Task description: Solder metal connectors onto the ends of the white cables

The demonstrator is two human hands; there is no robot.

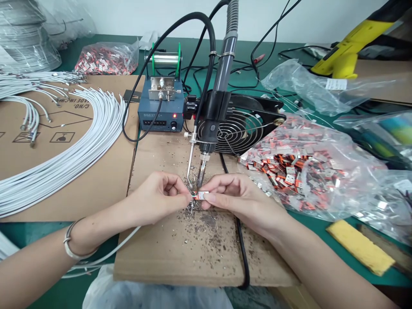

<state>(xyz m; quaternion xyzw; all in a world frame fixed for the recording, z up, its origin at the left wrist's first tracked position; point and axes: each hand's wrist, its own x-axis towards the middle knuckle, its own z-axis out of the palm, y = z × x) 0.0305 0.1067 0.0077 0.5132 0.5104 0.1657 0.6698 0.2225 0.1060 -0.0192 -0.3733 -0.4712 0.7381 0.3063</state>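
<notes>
nearest, at the bottom edge, some pale crinkled material [154,294] shows below a cardboard board [151,262] that lies on the green counter [74,292]. a black cord [242,251] runs over the board's front edge, and to the right a yellow sponge [360,247] rests on the counter. the left wrist wears a bracelet [67,240], and a white cable [127,241] curves up beneath that forearm. the left hand [165,192] is closed to a pinch, thumb against forefinger, on the end of the white cable, where thin wires meet a metal connector [202,195]. the right hand [240,196] grips the connector's other end between thumb and fingers, holding it level above the middle of the board, over scattered solder bits [209,225]. just behind the connector the soldering iron [212,122] points down, a thin metal tube [191,161] beside it; whether the tip touches is too small to tell. to the right lies an open plastic bag of connectors [289,176], and to the left a bundle of white cables [103,137] lies on flat cardboard [69,161]. farther back are a black fan [254,128], a blue box [156,116] with its red light lit, and a solder spool [165,59] above it. farthest are another bag of connectors [106,59], a wrapped coil [24,36] and a yellow-and-black tool [354,43].
</notes>
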